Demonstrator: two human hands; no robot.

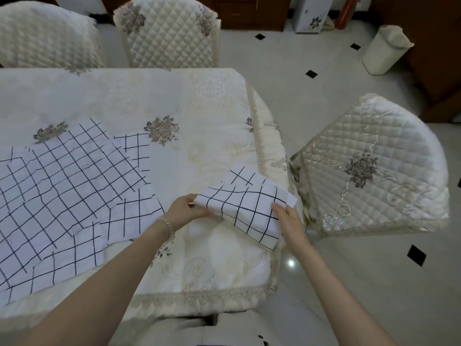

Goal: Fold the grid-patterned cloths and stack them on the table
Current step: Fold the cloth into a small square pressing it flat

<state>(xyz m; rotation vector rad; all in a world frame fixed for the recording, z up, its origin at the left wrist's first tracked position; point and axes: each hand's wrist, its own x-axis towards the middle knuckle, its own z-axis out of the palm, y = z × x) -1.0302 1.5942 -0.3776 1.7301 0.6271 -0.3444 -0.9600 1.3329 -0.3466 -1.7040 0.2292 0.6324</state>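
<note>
A white cloth with black grid lines (245, 208) is folded into a narrow strip at the table's right edge, lifted slightly above it. My left hand (185, 211) pinches its left end. My right hand (287, 214) grips its right end, fingers curled over the edge. Another folded grid cloth (243, 176) lies under it near the table edge. Several unfolded grid cloths (62, 186) lie overlapping and flat on the left half of the table.
The table (199, 108) wears a cream embroidered cover with lace trim. Quilted chairs stand behind it (169, 36) and to the right (369, 168). A cream bin (384, 48) sits on the tiled floor at the back right.
</note>
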